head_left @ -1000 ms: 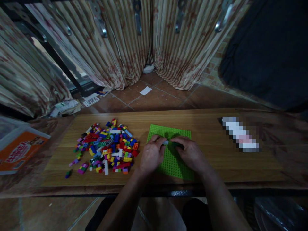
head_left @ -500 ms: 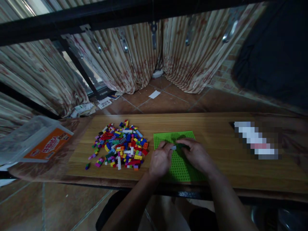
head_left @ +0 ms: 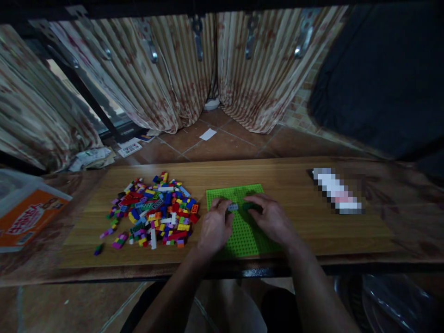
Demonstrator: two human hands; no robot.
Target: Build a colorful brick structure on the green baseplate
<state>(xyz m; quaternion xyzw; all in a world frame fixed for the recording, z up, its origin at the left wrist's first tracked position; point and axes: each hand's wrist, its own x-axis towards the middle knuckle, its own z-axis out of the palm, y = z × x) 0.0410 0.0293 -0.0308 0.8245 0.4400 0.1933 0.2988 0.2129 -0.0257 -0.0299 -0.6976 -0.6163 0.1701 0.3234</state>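
Note:
A bright green studded baseplate lies flat on the table beneath both hands. Over its left half, my left hand is closed, with a light grey brick pinched at its fingertips. My right hand grips a dark green brick between thumb and fingers, a little to the right of the grey one. A small gap separates the two bricks. How far they stand above the studs I cannot tell.
Left of the baseplate spreads a pile of mixed coloured bricks on the wooden tabletop. A clear tub with an orange label stands at the far left. A blurred-out object lies to the right.
The two hands have drawn slightly apart, so the grey and dark green bricks are now separated. The whole view has shifted, with the table lying further left in the picture.

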